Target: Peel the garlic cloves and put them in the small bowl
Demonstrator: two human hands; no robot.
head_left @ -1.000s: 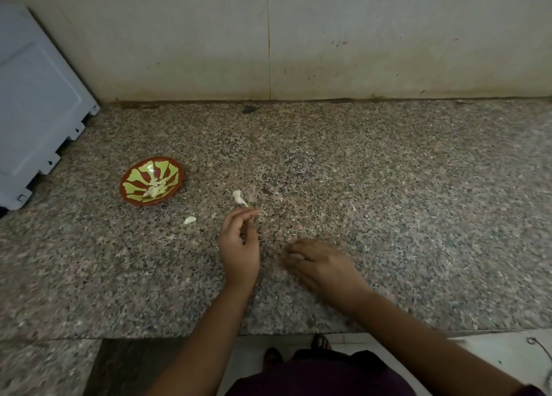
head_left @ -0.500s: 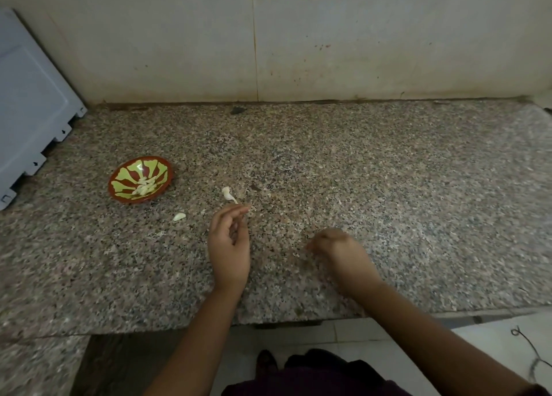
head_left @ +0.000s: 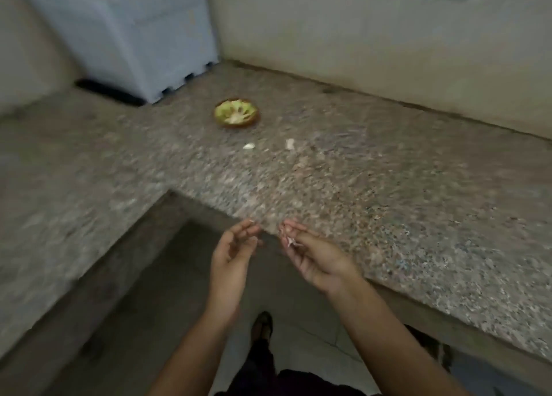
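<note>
The small red-and-green bowl [head_left: 237, 113] sits on the granite counter [head_left: 373, 192] near the back corner, with pale peeled garlic in it. Two whitish garlic bits lie in front of it, one [head_left: 248, 146] to the left and one [head_left: 289, 144] to the right. Both hands hover just off the counter's front edge. My right hand [head_left: 313, 258] is turned palm up, its fingers curled round small whitish garlic skin scraps [head_left: 291, 242]. My left hand [head_left: 236, 248] faces it a short way apart, fingers relaxed and holding nothing. The image is blurred.
A pale grey-blue appliance [head_left: 134, 34] stands in the back left corner. The counter makes an L, with a second run [head_left: 59, 168] along the left. Below the hands are the floor and my foot [head_left: 263, 327]. A wall rises behind the counter.
Both hands have lifted off the counter and drawn back past its front edge. My right hand turned palm up with skin scraps in it. The camera swung, so the bowl appears farther off.
</note>
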